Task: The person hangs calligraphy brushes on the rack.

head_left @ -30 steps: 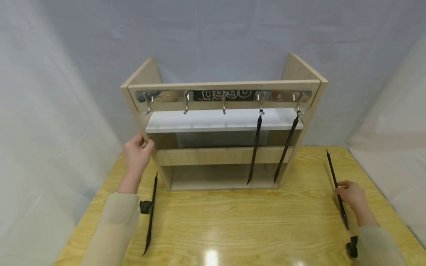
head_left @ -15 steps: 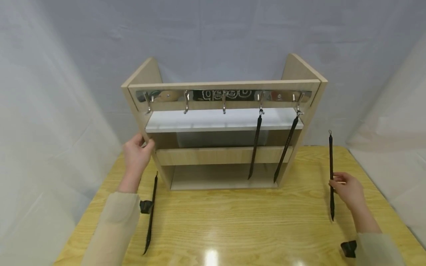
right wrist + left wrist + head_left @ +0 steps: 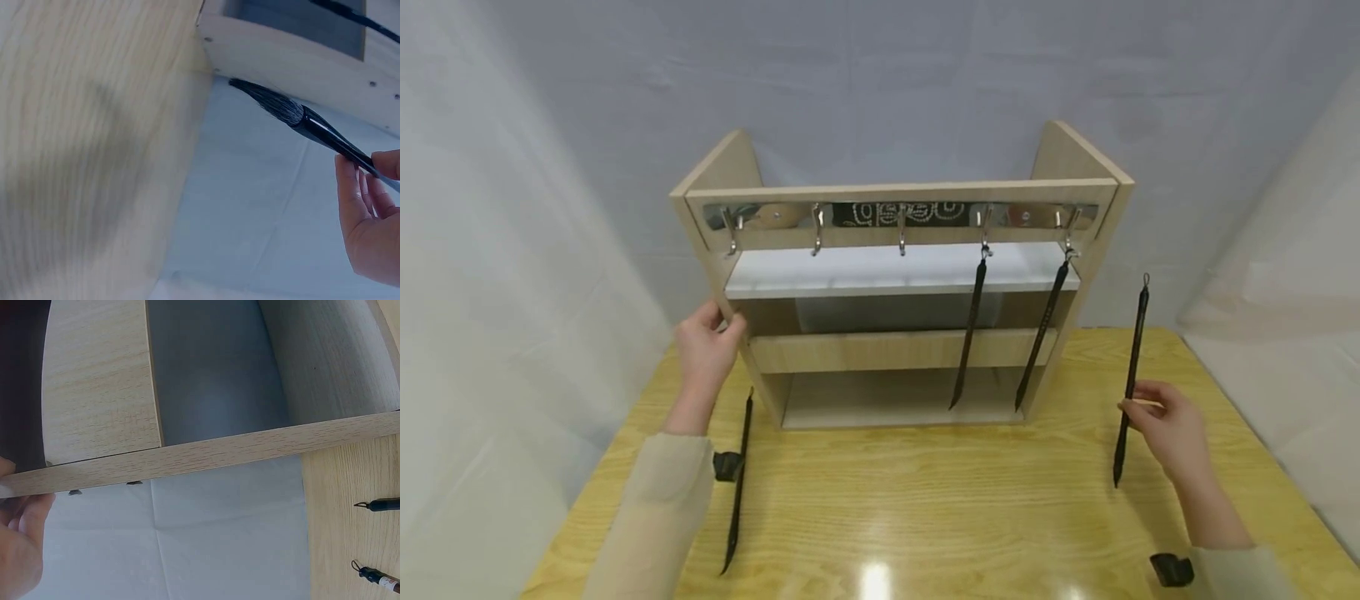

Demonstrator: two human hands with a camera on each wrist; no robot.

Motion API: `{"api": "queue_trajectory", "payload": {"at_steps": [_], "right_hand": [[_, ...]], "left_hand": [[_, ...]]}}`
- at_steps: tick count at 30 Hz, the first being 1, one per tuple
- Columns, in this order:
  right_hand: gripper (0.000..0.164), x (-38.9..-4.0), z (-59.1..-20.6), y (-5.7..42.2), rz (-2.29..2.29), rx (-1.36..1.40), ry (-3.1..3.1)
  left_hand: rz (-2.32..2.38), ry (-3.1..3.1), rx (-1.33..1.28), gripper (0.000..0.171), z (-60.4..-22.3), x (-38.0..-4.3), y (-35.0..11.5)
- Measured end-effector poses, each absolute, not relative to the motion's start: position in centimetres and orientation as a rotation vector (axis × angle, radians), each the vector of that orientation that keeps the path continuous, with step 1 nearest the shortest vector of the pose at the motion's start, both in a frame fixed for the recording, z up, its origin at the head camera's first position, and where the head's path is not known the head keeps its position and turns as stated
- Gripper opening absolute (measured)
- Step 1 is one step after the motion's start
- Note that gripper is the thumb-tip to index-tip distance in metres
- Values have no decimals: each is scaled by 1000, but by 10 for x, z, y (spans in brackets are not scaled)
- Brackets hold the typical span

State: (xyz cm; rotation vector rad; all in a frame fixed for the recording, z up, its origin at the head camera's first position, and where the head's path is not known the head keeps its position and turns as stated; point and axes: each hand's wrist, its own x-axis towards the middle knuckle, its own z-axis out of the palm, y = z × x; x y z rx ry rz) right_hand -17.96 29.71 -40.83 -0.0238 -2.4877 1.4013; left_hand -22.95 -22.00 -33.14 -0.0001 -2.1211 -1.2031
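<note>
A light wooden shelf rack (image 3: 880, 354) with a row of metal hooks (image 3: 902, 229) stands on the table. My left hand (image 3: 706, 346) grips the edge of its left side panel, thumb in front, as the left wrist view also shows. Two black calligraphy brushes hang by their loops from the two rightmost hooks, one brush (image 3: 968, 333) left of the other brush (image 3: 1043, 333). Right of the rack, my right hand (image 3: 1172, 429) pinches a third calligraphy brush (image 3: 1137, 333) mid-handle, loop up and tip down. Its dark bristles (image 3: 269, 101) show in the right wrist view.
Left of the rack another calligraphy brush (image 3: 739, 492) lies on the wooden table (image 3: 925, 508). Two brush loops, one on a near brush (image 3: 370, 573), show in the left wrist view. Pale sheeting (image 3: 895, 92) hangs behind and at both sides.
My right hand has lifted its brush from the table, tilted it upright and carried it left and toward the rack. My left hand keeps its grip on the side panel.
</note>
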Motion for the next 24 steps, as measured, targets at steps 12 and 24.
{"api": "queue_trajectory", "payload": {"at_steps": [12, 24], "right_hand": [[24, -160, -387, 260, 1498, 176, -2383], [21, -147, -373, 226, 1544, 385, -2297]], "left_hand": [[-1178, -2130, 7, 12, -330, -229, -219], [-1204, -2123, -7, 9, -330, -229, -219]]}}
